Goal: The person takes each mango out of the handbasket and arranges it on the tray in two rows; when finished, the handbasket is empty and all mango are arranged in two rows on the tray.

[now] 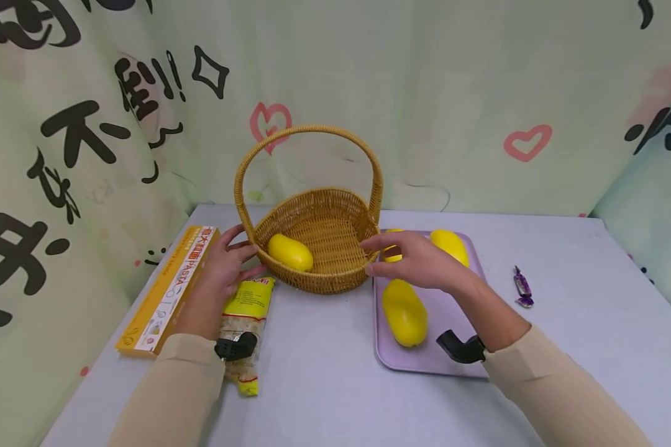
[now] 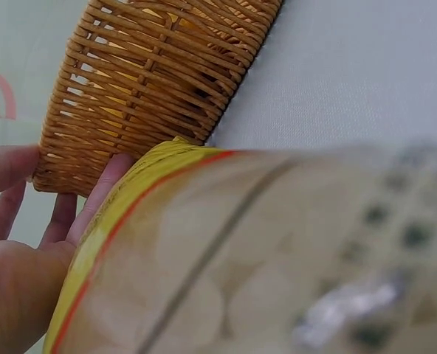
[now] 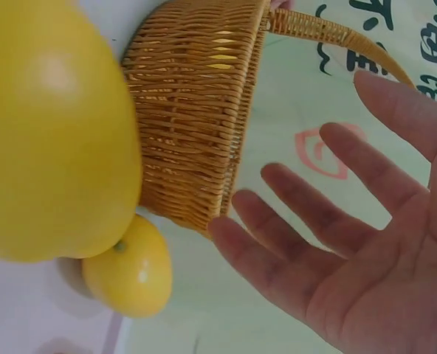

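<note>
A wicker basket with an arched handle stands at the table's back, one oblong yellow fruit lying inside on the left. My left hand touches the basket's left side with extended fingers, as the left wrist view also shows. To the right, my right hand is held beside the basket's right rim; its fingers are spread with nothing between them in the right wrist view. Under and around that hand, a long yellow fruit and two more, partly covered by the hand, lie on a purple tray.
Left of the basket lies an orange pasta box. A clear and yellow food packet lies partly under the left wrist. A purple-wrapped candy is right of the tray. Behind the table hangs a printed curtain.
</note>
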Demonstrator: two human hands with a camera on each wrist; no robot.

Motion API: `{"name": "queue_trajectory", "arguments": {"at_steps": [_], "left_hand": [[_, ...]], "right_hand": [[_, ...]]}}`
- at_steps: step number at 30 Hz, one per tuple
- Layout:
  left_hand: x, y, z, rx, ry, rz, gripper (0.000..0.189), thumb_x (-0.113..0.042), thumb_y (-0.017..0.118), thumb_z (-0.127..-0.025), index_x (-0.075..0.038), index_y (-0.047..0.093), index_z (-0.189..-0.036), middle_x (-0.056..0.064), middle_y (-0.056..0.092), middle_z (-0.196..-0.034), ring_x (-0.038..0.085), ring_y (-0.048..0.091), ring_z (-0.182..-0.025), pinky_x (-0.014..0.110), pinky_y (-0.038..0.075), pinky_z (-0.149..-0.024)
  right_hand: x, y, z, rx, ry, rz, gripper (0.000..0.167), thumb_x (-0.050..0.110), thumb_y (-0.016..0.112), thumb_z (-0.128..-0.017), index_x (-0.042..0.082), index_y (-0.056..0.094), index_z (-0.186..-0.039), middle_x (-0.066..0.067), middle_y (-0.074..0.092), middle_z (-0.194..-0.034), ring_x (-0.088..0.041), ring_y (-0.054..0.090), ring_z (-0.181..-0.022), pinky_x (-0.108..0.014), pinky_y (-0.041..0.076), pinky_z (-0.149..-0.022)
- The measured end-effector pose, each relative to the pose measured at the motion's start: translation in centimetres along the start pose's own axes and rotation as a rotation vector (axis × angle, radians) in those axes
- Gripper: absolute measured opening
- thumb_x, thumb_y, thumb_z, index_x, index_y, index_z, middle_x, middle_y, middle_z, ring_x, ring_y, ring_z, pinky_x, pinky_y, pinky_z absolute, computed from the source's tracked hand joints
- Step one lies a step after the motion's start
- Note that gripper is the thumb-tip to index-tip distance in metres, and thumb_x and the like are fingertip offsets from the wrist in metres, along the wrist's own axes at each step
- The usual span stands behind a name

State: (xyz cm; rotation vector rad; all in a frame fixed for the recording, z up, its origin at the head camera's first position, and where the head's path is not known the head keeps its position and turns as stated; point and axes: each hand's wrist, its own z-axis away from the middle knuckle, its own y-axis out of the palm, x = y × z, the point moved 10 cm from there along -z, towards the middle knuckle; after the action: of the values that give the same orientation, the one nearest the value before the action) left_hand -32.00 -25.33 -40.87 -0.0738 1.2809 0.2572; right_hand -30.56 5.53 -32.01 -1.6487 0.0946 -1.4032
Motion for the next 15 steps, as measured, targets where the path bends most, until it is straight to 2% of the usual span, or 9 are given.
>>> {"name": "queue_trajectory", "arguments": {"at_steps": [3,4,6,11,15], "left_hand": [[0.0,0.0,-0.1,0.006,0.001,0.003,0.066,-0.003,0.054,-0.105,-0.027,0.032,-0.163,0.018,0.038,-0.158,0.033,0.047,-0.141,0.054,0.052,-0.107],[0.0,0.0,-0.1,0.008,0.001,0.004,0.066,-0.003,0.054,-0.105,-0.027,0.032,-0.163,0.018,0.038,-0.158,0.033,0.047,-0.141,0.054,0.053,-0.107],[0.0,0.1,-0.2,0.014,0.006,0.004,0.066,-0.004,0.054,-0.106,-0.027,0.032,-0.163,0.019,0.039,-0.158,0.033,0.047,-0.141,0.054,0.053,-0.106],[0.0,0.1,-0.3,0.025,0.012,0.004,0.065,-0.004,0.053,-0.106,-0.027,0.032,-0.163,0.019,0.038,-0.158,0.033,0.047,-0.141,0.053,0.053,-0.106],[0.1,0.1,-0.3,0.023,0.012,0.009,0.065,-0.004,0.053,-0.106,-0.027,0.032,-0.163,0.019,0.038,-0.158,0.033,0.047,-0.141,0.053,0.053,-0.106]], "right_hand": [[0.2,0.1,-1.2,0.042,0.027,-0.033,0.046,0.028,0.072,-0.098,0.014,0.063,-0.141,-0.015,0.063,-0.138,-0.032,0.064,-0.112,-0.037,0.060,-0.086],[0.3,0.0,-1.6,0.053,0.033,-0.033,0.046,0.028,0.072,-0.098,0.015,0.063,-0.141,-0.015,0.063,-0.137,-0.030,0.064,-0.110,-0.035,0.059,-0.085],[0.5,-0.1,-2.4,0.072,0.041,-0.029,0.047,0.028,0.072,-0.097,0.016,0.063,-0.142,-0.014,0.064,-0.137,-0.028,0.064,-0.111,-0.036,0.057,-0.088],[1.6,-0.4,-4.6,0.132,0.012,-0.005,0.048,0.026,0.071,-0.097,0.019,0.061,-0.144,-0.009,0.063,-0.143,-0.029,0.059,-0.131,-0.049,0.051,-0.109],[2.2,-0.2,-6.3,0.198,0.018,0.002,0.047,0.026,0.071,-0.097,0.023,0.062,-0.143,-0.007,0.063,-0.143,-0.029,0.061,-0.127,-0.048,0.055,-0.102]]}}
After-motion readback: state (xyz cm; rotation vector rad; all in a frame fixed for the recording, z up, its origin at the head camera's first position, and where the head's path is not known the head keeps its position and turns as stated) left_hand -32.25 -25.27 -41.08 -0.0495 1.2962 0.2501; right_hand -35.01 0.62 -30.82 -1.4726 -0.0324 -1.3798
